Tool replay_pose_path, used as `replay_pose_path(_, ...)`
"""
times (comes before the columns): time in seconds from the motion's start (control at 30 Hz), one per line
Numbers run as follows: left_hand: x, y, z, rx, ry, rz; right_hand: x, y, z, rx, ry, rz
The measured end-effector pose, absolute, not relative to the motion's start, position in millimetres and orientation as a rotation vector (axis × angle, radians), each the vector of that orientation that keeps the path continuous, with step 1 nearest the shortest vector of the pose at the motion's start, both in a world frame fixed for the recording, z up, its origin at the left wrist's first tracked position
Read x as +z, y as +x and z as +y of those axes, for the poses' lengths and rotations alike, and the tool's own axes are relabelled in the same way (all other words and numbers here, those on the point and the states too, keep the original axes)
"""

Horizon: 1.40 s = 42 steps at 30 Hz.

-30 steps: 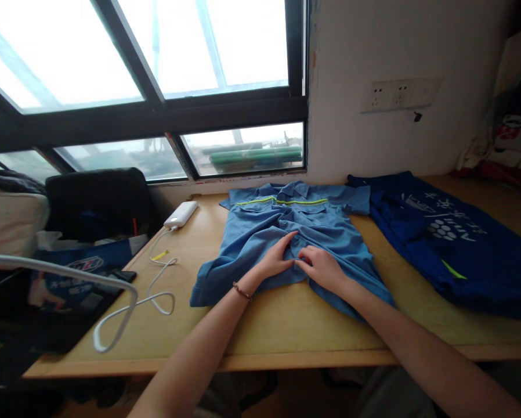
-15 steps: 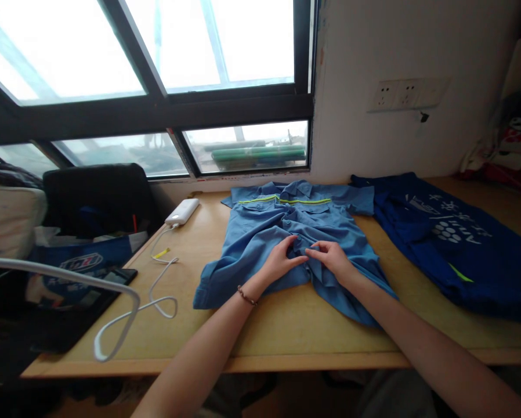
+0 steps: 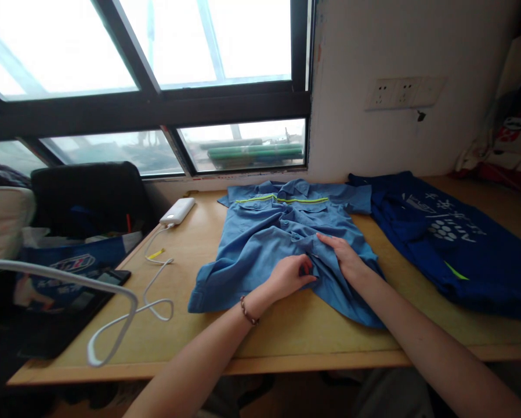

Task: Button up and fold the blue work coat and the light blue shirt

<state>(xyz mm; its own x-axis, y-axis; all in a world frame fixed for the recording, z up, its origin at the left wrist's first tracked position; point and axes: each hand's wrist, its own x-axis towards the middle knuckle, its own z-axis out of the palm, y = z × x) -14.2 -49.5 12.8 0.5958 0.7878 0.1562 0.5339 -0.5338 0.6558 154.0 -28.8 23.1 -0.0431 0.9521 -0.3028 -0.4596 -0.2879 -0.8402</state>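
A light blue short-sleeved shirt (image 3: 252, 249) lies front up on the table, collar toward the window, with yellow-green piping across the chest. Its lower front is rumpled around the button strip. My left hand (image 3: 289, 275) is closed at the lower front opening, thumb and curled fingers pinching the shirt's edge. Just to its right, my right hand (image 3: 342, 254) grips the other front panel, fingers stretched over the cloth and the thumb hidden. The button (image 3: 285, 223) higher on the strip shows; any button between my fingers is hidden.
A dark blue garment (image 3: 417, 244) with white print lies right of the shirt. A white power bank (image 3: 177, 212) with a looping white cable (image 3: 156, 310) is on the left. Beyond the table's left edge stand a black chair (image 3: 89, 194) and a bag (image 3: 78, 255). The window borders the back.
My left hand has moved down the shirt's front opening, toward me. My right hand has shifted slightly right, its fingers now flatter over the cloth. Both hands have drawn apart.
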Motion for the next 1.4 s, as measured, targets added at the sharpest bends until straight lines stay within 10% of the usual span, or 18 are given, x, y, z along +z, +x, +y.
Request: replay_pose_path(1.4,41,-31,-46,0.895,0.935,1.061,26,141,-41,1.551,-1.048,-1.165)
